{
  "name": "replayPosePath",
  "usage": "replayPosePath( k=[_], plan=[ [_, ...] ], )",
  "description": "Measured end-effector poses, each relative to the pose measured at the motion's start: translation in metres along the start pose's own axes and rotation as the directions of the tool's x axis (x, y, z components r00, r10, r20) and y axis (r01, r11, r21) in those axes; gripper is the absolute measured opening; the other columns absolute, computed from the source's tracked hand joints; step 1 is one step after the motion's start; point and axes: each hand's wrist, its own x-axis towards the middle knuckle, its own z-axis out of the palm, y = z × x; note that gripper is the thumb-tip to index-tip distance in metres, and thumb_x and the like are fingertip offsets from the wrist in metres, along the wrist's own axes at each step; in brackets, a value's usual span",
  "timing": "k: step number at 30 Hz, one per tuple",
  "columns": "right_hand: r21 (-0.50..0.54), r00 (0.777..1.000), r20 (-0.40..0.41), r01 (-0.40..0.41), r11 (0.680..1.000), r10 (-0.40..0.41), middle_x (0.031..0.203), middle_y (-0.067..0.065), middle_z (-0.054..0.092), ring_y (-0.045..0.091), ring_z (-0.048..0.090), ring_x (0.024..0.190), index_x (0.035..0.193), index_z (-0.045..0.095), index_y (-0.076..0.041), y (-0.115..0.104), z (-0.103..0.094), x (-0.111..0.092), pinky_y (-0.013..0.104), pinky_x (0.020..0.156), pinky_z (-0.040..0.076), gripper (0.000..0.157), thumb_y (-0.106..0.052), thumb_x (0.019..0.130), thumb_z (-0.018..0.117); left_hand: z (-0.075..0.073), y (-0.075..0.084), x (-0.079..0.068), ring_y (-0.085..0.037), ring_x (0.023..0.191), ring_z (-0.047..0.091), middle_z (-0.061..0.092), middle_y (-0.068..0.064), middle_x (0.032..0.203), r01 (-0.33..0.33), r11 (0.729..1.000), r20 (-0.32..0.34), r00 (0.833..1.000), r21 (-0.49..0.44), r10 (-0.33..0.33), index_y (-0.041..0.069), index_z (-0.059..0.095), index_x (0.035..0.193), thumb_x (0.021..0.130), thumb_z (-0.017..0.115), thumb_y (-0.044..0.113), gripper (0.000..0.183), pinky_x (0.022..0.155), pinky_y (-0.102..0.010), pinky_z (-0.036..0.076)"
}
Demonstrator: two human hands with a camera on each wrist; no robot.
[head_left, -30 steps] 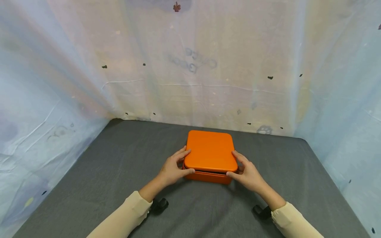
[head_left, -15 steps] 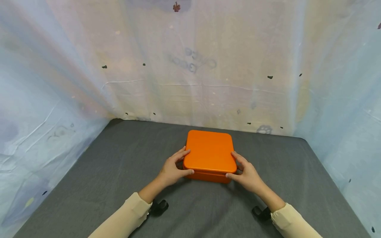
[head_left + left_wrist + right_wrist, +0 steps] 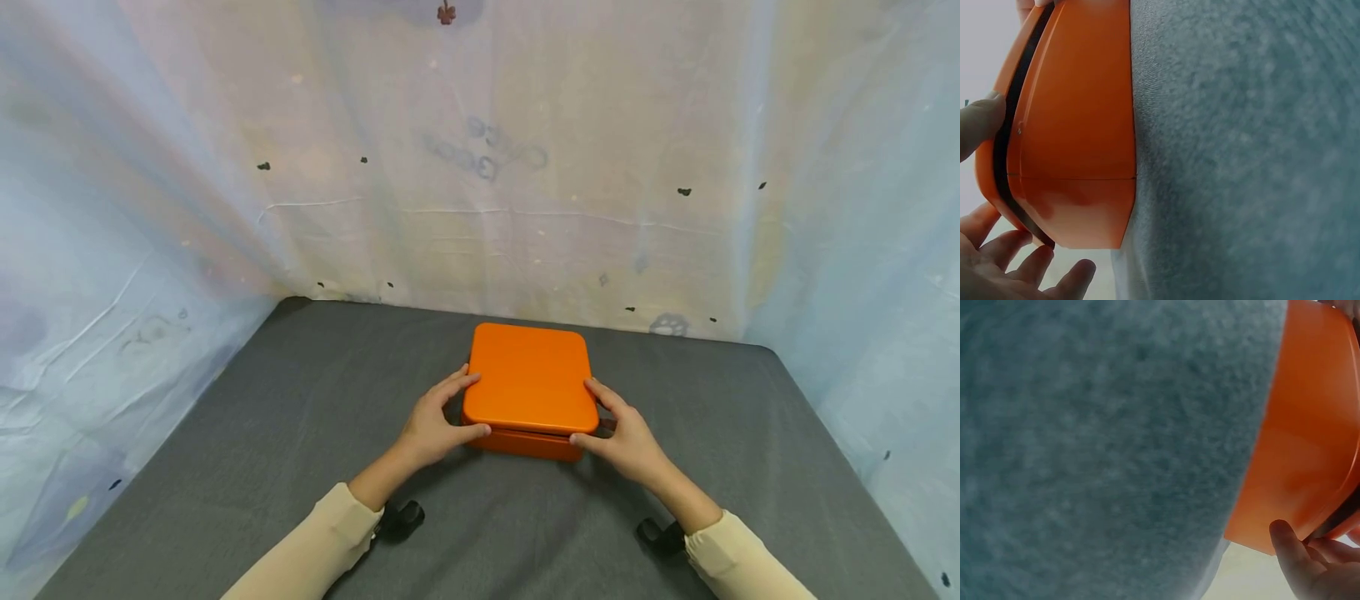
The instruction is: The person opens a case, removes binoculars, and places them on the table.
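An orange box with rounded corners sits on the grey cloth, its smooth lid [image 3: 531,377] over the deeper base [image 3: 525,444]. My left hand [image 3: 435,427] grips the lid's left side, thumb at the front edge and fingers along the side. On the opposite side, my right hand [image 3: 626,443] holds the lid the same way, thumb on the front right corner. In the left wrist view a dark gap runs between lid and base [image 3: 1079,106]. The right wrist view shows right-hand fingers [image 3: 1291,550] beside the base's corner, with the dark gap near them. The box's inside is hidden.
Grey cloth [image 3: 315,400] covers the table around the box. A pale patterned curtain [image 3: 585,150] hangs behind the table and along both sides. Black wrist straps [image 3: 401,521] show below the cuffs of the pale sleeves [image 3: 322,533].
The dark gap along the lid's front edge has narrowed since one second ago. Both hands keep their grip on the lid. The view has shifted very slightly.
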Motion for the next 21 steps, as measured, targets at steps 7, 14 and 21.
replayPosePath(
  k=[7,14,21],
  plan=[
    [-0.010,0.999,-0.021,0.035,0.999,-0.035,0.155,0.025,0.028,0.041,0.041,0.134,0.149,0.031,0.002,-0.004,-0.003,0.001,0.046,0.094,0.050,0.086,-0.013,0.079,0.079,-0.005,0.001,0.002,-0.026,0.144,0.033,0.034,0.001,0.156,-0.075,0.997,-0.012,0.997,-0.002,0.075,0.023,0.052,0.140,0.075,0.084,0.032,0.073,0.111,-0.051,0.036],
    [-0.041,0.998,-0.039,0.050,0.998,-0.052,0.155,0.023,0.028,0.039,0.038,0.137,0.149,0.032,0.001,-0.010,-0.007,0.003,0.047,0.095,0.049,0.085,-0.015,0.079,0.079,-0.008,0.005,0.004,-0.027,0.143,0.034,0.034,0.000,0.156,-0.115,0.993,-0.027,0.993,0.005,0.115,0.022,0.051,0.141,0.076,0.083,0.033,0.073,0.108,-0.052,0.039],
    [-0.045,0.997,-0.052,0.059,0.997,-0.061,0.156,0.021,0.029,0.037,0.036,0.139,0.149,0.033,-0.002,-0.017,-0.009,0.007,0.047,0.096,0.049,0.085,-0.016,0.080,0.079,-0.014,0.008,0.004,-0.026,0.142,0.035,0.034,0.001,0.156,-0.125,0.992,-0.052,0.991,0.000,0.125,0.024,0.051,0.140,0.075,0.083,0.031,0.073,0.107,-0.054,0.040]
  ],
)
